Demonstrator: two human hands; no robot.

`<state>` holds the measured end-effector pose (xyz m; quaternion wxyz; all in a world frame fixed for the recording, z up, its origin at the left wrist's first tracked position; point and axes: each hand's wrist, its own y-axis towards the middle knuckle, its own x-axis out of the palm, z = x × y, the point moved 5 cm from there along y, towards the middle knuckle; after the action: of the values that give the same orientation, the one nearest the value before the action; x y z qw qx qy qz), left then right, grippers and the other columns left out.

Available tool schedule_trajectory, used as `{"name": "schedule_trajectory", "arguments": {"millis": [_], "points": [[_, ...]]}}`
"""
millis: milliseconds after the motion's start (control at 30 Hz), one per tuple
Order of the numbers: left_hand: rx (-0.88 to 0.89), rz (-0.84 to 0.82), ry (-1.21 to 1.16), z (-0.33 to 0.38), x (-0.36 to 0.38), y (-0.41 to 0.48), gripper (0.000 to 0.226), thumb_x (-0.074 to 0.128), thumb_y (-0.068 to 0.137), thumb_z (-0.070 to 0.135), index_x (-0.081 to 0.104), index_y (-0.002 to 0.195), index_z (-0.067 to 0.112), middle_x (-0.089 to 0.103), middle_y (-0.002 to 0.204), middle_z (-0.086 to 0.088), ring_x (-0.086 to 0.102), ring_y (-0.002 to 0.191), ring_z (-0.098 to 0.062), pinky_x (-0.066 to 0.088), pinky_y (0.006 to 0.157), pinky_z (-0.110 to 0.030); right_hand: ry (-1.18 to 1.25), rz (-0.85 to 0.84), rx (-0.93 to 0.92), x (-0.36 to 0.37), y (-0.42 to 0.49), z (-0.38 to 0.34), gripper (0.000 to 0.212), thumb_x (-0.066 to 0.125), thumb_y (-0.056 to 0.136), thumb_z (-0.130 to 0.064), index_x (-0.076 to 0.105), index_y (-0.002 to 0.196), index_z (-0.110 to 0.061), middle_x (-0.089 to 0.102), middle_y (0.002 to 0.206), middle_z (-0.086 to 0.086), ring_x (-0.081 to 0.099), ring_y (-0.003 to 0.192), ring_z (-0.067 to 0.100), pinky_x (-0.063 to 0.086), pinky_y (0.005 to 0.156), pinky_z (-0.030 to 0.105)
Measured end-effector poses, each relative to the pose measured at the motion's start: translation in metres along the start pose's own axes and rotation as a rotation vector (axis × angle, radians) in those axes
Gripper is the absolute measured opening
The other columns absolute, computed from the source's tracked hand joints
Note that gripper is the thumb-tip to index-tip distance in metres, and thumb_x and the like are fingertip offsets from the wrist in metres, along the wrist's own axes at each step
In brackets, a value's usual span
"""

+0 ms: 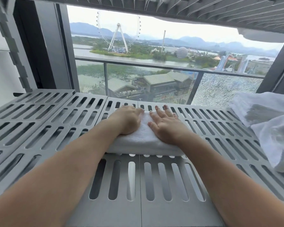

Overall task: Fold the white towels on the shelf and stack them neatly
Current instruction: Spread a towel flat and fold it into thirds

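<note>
Right hand (164,125) lies flat, fingers spread, palm down on the folded towel (143,139). Left hand (129,120) is beside it, also flat, fingers straight and close together as far as I can see, heel pressing the towel's left part. Neither pinches anything. Towel sits centre frame on the grey slotted shelf (39,128): a thick white block of several layers, near edge rounded. I judge it light, soft and springy. It will likely puff back once pressure lifts, and the layers could slide apart. Terry on slats should hold fairly well, not skate. To move it I would take both short ends, thumbs on top, fingers under, layers clamped. Loose pile (269,128) of white cloth at right edge, limp and rumpled, well apart; there I would hunt for a hem corner. Window (154,63) behind.
</note>
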<state>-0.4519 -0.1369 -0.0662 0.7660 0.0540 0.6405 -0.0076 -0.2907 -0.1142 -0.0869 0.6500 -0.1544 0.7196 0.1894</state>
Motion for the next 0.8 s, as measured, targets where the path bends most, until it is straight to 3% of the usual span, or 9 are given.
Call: {"name": "schedule_trajectory", "arguments": {"millis": [67, 167, 300, 400, 467, 533, 600, 700, 800], "points": [[0.021, 0.011, -0.042, 0.0, -0.001, -0.003, 0.052, 0.032, 0.101, 0.031, 0.036, 0.152, 0.028, 0.043, 0.153, -0.008, 0.038, 0.141, -0.026, 0.028, 0.117, -0.042, 0.012, 0.012, -0.006, 0.0, 0.0, 0.002, 0.065, 0.019, 0.1, -0.059, 0.009, 0.159, -0.033, -0.008, 0.167, -0.007, -0.017, 0.152, 0.018, -0.005, 0.124, 0.047], [-0.025, 0.007, -0.004, 0.001, 0.0, -0.006, 0.054, 0.03, 0.099, 0.034, 0.035, 0.153, 0.029, 0.043, 0.151, -0.01, 0.039, 0.14, -0.028, 0.029, 0.115, -0.045, 0.035, 0.021, -0.019, -0.001, 0.0, 0.006, 0.066, 0.021, 0.1, -0.059, 0.011, 0.159, -0.031, -0.004, 0.168, -0.006, -0.013, 0.153, 0.017, -0.002, 0.124, 0.047], [-0.144, -0.054, 0.06, 0.012, 0.002, -0.015, 0.055, 0.028, 0.097, 0.03, 0.035, 0.152, 0.025, 0.036, 0.154, -0.017, 0.034, 0.14, -0.035, 0.026, 0.115, -0.051, 0.058, 0.069, 0.17, -0.01, 0.004, 0.024, 0.067, 0.025, 0.102, -0.057, 0.012, 0.16, -0.026, 0.009, 0.168, 0.005, -0.004, 0.154, 0.025, 0.004, 0.125, 0.049], [-0.255, -0.104, 0.128, 0.024, 0.002, -0.023, 0.056, 0.032, 0.095, 0.024, 0.034, 0.15, 0.02, 0.034, 0.153, -0.02, 0.031, 0.141, -0.038, 0.026, 0.115, -0.053, -0.082, 0.216, 0.274, -0.02, -0.003, 0.027, 0.069, 0.036, 0.097, -0.063, 0.039, 0.149, -0.017, 0.043, 0.151, 0.016, 0.029, 0.146, 0.034, 0.023, 0.119, 0.051], [-0.286, -0.136, 0.184, 0.031, 0.0, -0.027, 0.058, 0.038, 0.094, 0.025, 0.032, 0.151, 0.018, 0.034, 0.153, -0.019, 0.033, 0.14, -0.038, 0.028, 0.112, -0.052, -0.166, 0.448, 0.238, -0.032, -0.015, 0.019, 0.055, 0.053, 0.091, -0.061, 0.06, 0.123, -0.016, 0.065, 0.12, 0.013, 0.056, 0.119, 0.032, 0.043, 0.102, 0.045], [-0.29, -0.15, 0.238, 0.036, 0.0, -0.031, 0.059, 0.043, 0.092, 0.027, 0.035, 0.15, 0.016, 0.038, 0.152, -0.016, 0.038, 0.138, -0.038, 0.033, 0.109, -0.052, -0.152, 0.643, 0.179, -0.041, -0.032, 0.013, 0.038, 0.065, 0.088, -0.054, 0.065, 0.095, -0.017, 0.068, 0.097, 0.007, 0.061, 0.097, 0.029, 0.048, 0.087, 0.041], [-0.273, -0.146, 0.303, 0.04, 0.002, -0.033, 0.054, 0.045, 0.091, 0.026, 0.044, 0.144, 0.016, 0.047, 0.146, -0.012, 0.046, 0.131, -0.037, 0.04, 0.103, -0.052, -0.127, 0.724, 0.171, -0.043, -0.047, 0.014, 0.034, 0.063, 0.091, -0.049, 0.063, 0.081, -0.016, 0.066, 0.085, 0.006, 0.061, 0.086, 0.028, 0.048, 0.081, 0.04], [-0.232, -0.184, 0.412, 0.049, 0.004, -0.035, 0.048, 0.047, 0.089, 0.022, 0.054, 0.136, 0.016, 0.054, 0.137, -0.01, 0.054, 0.119, -0.039, 0.046, 0.086, -0.051, -0.08, 0.712, 0.186, -0.04, -0.065, 0.02, 0.039, 0.056, 0.095, -0.046, 0.065, 0.074, -0.015, 0.066, 0.077, 0.006, 0.061, 0.076, 0.028, 0.045, 0.075, 0.037], [-0.178, -0.188, 0.492, 0.064, 0.001, -0.039, 0.043, 0.042, 0.095, 0.024, 0.059, 0.133, 0.019, 0.056, 0.135, -0.008, 0.057, 0.118, -0.037, 0.047, 0.071, -0.046, 0.012, 0.567, 0.243, -0.037, -0.077, 0.03, 0.037, 0.048, 0.095, -0.051, 0.06, 0.072, -0.024, 0.059, 0.077, 0.001, 0.059, 0.081, 0.026, 0.04, 0.071, 0.034]]}}
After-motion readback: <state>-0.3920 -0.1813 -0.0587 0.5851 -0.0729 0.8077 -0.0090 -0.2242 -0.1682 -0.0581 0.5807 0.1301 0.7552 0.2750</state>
